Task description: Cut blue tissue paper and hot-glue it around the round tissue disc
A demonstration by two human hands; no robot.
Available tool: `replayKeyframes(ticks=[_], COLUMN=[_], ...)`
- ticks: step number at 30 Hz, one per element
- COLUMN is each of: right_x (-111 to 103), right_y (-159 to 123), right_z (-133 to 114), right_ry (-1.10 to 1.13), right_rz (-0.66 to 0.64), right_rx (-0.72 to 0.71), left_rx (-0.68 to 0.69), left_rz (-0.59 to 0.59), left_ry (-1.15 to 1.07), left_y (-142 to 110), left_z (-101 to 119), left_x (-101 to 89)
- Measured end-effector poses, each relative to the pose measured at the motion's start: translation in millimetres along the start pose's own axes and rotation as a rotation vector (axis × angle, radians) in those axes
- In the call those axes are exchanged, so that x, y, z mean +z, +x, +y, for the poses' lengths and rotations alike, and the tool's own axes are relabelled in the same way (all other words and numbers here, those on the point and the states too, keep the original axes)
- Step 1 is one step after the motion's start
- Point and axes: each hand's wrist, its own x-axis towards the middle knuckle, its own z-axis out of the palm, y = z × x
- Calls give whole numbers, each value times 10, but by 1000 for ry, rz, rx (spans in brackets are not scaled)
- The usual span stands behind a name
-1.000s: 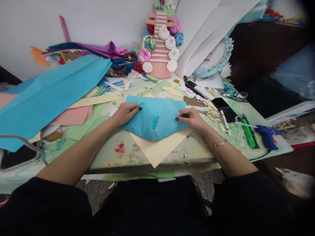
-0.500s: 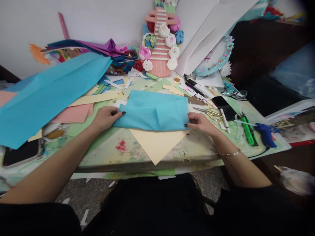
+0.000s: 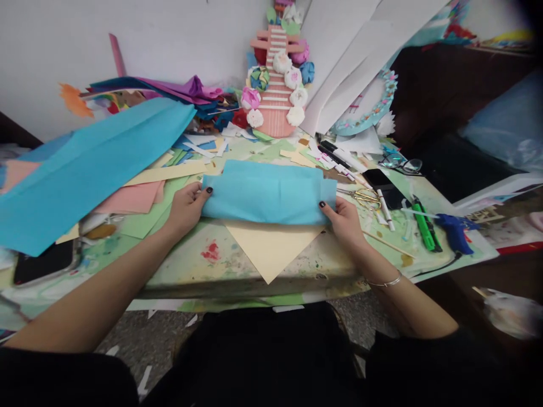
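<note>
A folded sheet of blue paper [image 3: 265, 198] lies across the middle of the table, its front layer turned over a back one. My left hand [image 3: 187, 208] pinches its left edge, thumb on top and fingers behind. At the right edge my right hand [image 3: 344, 217] holds it the same way, thumb on the front. Under the blue paper a cream sheet [image 3: 271, 246] shows one corner pointing toward me. Just right of my right hand lies a thin wooden stick [image 3: 388, 244].
Gold-handled scissors [image 3: 365, 198], a black phone [image 3: 385, 187], a green cutter [image 3: 424, 225] and a blue glue gun [image 3: 455, 232] lie at right. A large blue sheet [image 3: 97, 152] and another phone [image 3: 46, 263] are at left. A flower-covered pink guitar model [image 3: 278, 107] stands behind.
My right hand has shifted slightly right, and its thumb now lies on the front of the blue paper. The front layer is flatter and spread wider. The stick has come into sight.
</note>
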Motion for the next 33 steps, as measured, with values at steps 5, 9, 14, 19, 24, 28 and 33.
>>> replayKeyframes(ticks=[5,9,14,19,24,28,33], right_x=[-147,-222,-223,-204,-203,-211,-213], right_y=[-206,-385,-469,-443,-436,-452,-446], right_z=[17,-6,-16,-19,-38,-50,-88], right_ry=[-208,-418,-618,-744,-807,-829,-836], right_rz=[31,51,33,2,-14,-31,-55], right_rx=[-78,-139,-155,-149,-142,-139,-112], left_rx=[15,26,22,-15,-65,-137,-163], left_rz=[-37,-51,-27,-41,-55,-84,-38], left_ry=[166,342,508,603,581,550,616], left_y=[-200,-510,-758,-751,-684,-614,-596], left_z=[141,242,242,207,207,228,334], left_x=[-3,-41,-98,-111,-119,-154,-211])
